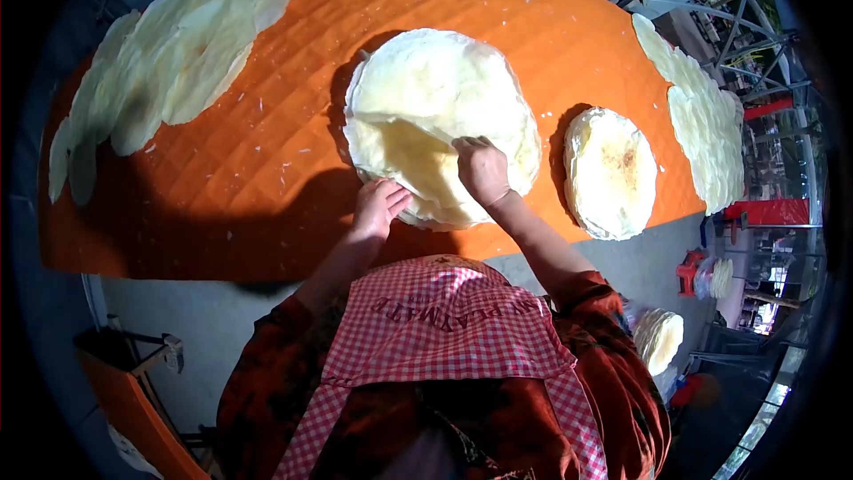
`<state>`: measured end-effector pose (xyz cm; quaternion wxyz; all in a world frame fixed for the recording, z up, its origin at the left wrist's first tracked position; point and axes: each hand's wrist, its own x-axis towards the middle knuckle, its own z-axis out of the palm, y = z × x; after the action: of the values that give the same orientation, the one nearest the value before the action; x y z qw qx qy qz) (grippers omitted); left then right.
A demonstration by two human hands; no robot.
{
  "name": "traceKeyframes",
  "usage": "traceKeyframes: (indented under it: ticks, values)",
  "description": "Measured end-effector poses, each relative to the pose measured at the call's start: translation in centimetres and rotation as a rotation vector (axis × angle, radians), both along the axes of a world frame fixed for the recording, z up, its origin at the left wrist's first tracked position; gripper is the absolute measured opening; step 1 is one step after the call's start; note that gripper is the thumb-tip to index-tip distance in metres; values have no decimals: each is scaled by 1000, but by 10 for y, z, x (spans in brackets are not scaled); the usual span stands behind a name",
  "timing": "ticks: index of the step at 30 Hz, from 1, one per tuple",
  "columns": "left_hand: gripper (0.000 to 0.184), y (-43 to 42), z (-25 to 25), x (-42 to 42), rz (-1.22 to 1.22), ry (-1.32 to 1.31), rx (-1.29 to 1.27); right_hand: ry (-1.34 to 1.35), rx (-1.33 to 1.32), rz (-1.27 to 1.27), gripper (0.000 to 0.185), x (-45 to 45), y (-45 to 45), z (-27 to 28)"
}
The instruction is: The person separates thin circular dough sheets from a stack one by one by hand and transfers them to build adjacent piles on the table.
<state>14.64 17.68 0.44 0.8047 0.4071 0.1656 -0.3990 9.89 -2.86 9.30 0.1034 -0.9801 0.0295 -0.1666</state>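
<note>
A large stack of thin, pale round flatbreads (435,71) lies in front of me on the orange cloth. The near part of the top flatbread (418,156) is lifted and folded, with a shadowed hollow along it. My right hand (482,171) is closed on that sheet near the middle of the stack; its fingertips are partly hidden. At the near left rim, my left hand (382,203) rests with its fingers stretched out along the edge of the stack.
A smaller flatbread stack (611,173) stands to the right. Overlapping flatbreads lie at the far left (191,53) and far right (706,124) of the orange-covered table (258,142). Another flatbread stack (659,340) and a red stool (689,273) are lower, at right.
</note>
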Motion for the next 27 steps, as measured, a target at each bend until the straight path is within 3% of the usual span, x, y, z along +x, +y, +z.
traceKeyframes:
  ticks: [4,6,9,10,11,12,14,15,18,21,24,27]
  values:
    - [14,-5,6,-2,3,18,-71,192,-107,64,27,-15,32,-24]
    - [16,-5,10,2,-37,9,-148,190,-24,69,50,-26,41,-35]
    - [32,-5,43,4,-89,-53,-146,109,-85,83,48,-24,33,-34]
    - [36,-5,53,10,-117,-94,-217,76,85,106,40,-15,12,-52]
    - [45,-4,59,15,-149,-202,-235,305,169,-50,24,1,-11,-48]
    - [38,-2,57,21,-66,-246,-178,231,226,-170,16,21,-31,-22]
    - [28,11,46,25,50,-270,-71,93,193,-123,14,41,-58,59]
    - [20,16,47,20,47,-154,-41,13,122,-58,14,39,-54,100]
    - [15,27,37,-17,-104,-12,19,-93,-100,100,24,0,-34,122]
    - [20,27,30,-53,-93,24,46,-114,-23,114,29,-47,-19,38]
    - [23,20,31,-67,-11,-42,98,65,-6,135,28,-89,-17,-57]
    - [24,9,15,-66,204,-225,193,12,47,115,27,-91,-19,-62]
